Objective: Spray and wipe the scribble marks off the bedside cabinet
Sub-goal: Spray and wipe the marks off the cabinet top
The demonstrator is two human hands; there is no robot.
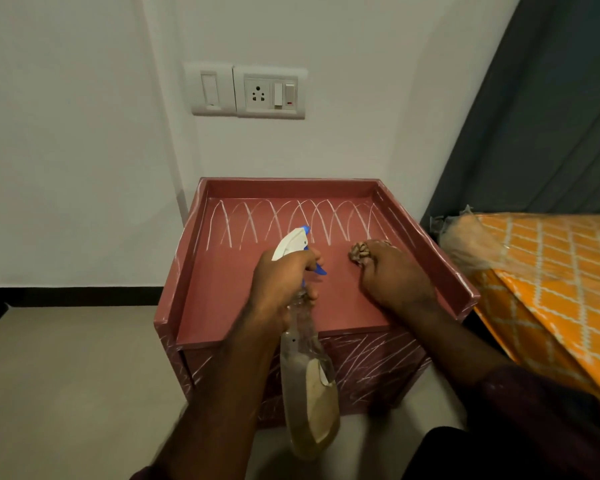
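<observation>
White chalk-like scribble marks (291,220) remain across the rear of the pink wooden bedside cabinet (222,289) top and front; near half looks clean. We grip the clear spray bottle (307,368) in left hand (281,282); right hand (392,275) presses a bunched brown cloth (359,252).

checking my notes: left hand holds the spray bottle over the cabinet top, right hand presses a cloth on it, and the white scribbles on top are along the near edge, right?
Not quite. The head view shows the white scribbles on the cabinet top run along the far edge, by the wall, not the near edge. The rest holds: the left hand grips the spray bottle and the right hand presses a cloth on the top.
</observation>
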